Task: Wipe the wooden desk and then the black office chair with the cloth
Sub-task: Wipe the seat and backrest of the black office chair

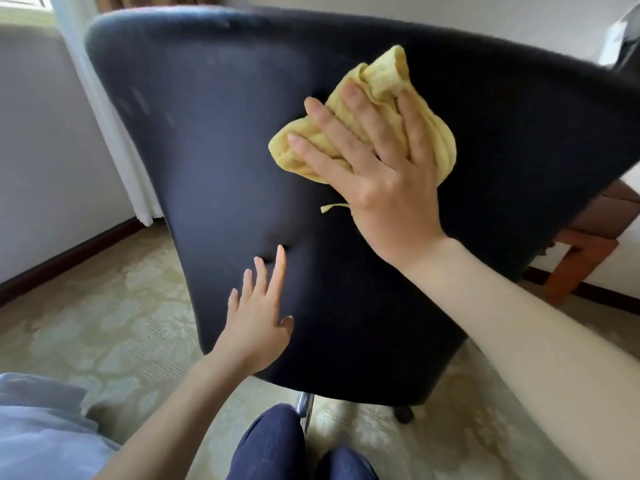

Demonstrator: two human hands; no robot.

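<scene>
The right hand (377,168), fingers spread flat, presses a soft, bunched yellow cloth (381,84) against the padded back of the black office chair (207,150). The left hand (259,317), fingers straight, rests lower down, likely steadying the wheeled chair.

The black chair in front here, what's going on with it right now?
A person is wiping the back of the black office chair with a bunched yellow cloth. The right hand presses the cloth flat against the upper backrest. The left hand lies open lower on the backrest, apparently steadying it.
</scene>
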